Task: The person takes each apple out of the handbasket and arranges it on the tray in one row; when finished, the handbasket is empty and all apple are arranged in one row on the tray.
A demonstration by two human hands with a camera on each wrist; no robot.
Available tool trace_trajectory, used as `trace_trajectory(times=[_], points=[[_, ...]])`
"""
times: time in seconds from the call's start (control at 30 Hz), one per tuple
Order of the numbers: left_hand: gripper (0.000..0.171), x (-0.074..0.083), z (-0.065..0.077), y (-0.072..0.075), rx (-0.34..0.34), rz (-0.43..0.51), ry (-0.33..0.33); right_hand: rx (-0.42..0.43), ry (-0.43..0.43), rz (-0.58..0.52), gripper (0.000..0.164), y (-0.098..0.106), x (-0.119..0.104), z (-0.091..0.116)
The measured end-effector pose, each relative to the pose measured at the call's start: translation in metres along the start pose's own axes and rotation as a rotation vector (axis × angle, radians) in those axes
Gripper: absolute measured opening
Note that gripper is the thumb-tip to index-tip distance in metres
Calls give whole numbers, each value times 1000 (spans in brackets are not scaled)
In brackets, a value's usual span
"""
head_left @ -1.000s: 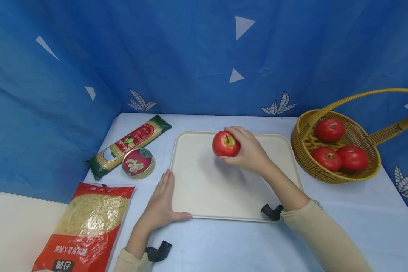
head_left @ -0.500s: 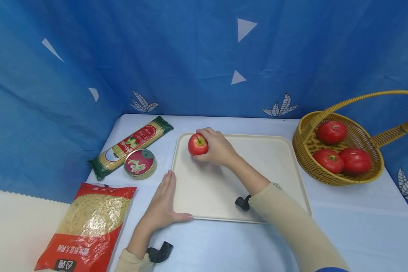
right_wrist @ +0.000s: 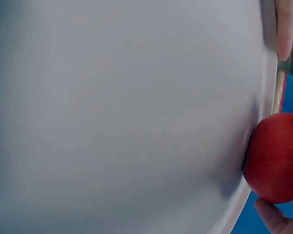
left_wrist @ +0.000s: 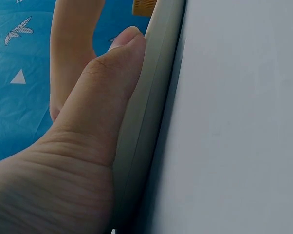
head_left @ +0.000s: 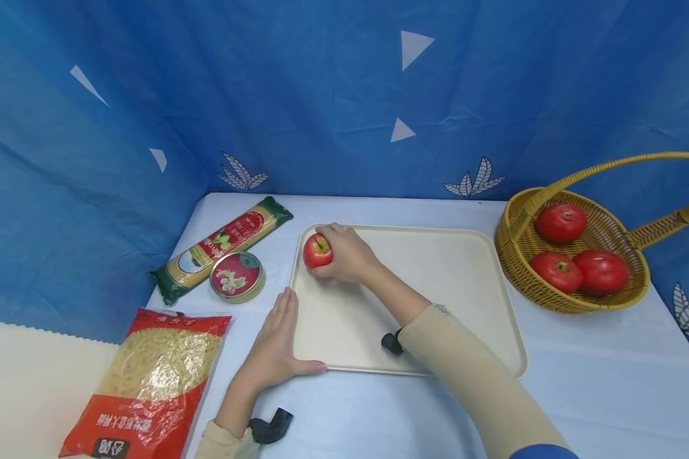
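Note:
A red apple (head_left: 318, 250) with a yellow patch round its stem is at the far left corner of a cream tray (head_left: 413, 306). My right hand (head_left: 347, 254) grips it from the right side, thumb toward me and fingers behind. In the right wrist view the apple (right_wrist: 275, 158) shows close over the tray's surface, with fingertips at its edges. My left hand (head_left: 272, 347) rests at the tray's near left corner, fingers straight along the left side and thumb along the front edge. The left wrist view shows that thumb (left_wrist: 102, 87) against the tray's rim.
A wicker basket (head_left: 513, 268) holding three red apples, with a tall handle, stands right of the tray. To the left lie a pasta packet (head_left: 224, 245), a round tin (head_left: 237, 276) and a red bag of noodles (head_left: 149, 382). A blue curtain (head_left: 321, 95) hangs behind.
My right hand has carried the apple leftward across the tray to its far left corner and lower. My left hand has stayed at the tray's near left corner.

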State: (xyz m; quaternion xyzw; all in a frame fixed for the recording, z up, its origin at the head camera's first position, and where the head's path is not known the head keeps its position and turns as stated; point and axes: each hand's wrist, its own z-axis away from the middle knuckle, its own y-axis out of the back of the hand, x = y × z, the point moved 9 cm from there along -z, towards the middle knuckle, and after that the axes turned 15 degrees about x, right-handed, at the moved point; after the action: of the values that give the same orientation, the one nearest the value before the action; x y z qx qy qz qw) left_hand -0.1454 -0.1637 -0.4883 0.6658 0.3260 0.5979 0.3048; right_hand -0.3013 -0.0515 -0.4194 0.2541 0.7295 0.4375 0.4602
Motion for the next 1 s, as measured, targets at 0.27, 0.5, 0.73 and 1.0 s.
trace_trajectory(times=[0.27,0.5,0.73,1.0], points=[[150,0,0,-2,-13,2,7,-17,-8,17,89,-5,-4,0],[150,-1,-1,-3,-20,-10,19,-46,-12,3,98,-3,-1,5],[150,-2,0,-4,-31,-19,38,25,5,-59,94,22,0,13],[150,-2,0,-3,-28,-25,40,151,39,-197,79,76,4,44]])
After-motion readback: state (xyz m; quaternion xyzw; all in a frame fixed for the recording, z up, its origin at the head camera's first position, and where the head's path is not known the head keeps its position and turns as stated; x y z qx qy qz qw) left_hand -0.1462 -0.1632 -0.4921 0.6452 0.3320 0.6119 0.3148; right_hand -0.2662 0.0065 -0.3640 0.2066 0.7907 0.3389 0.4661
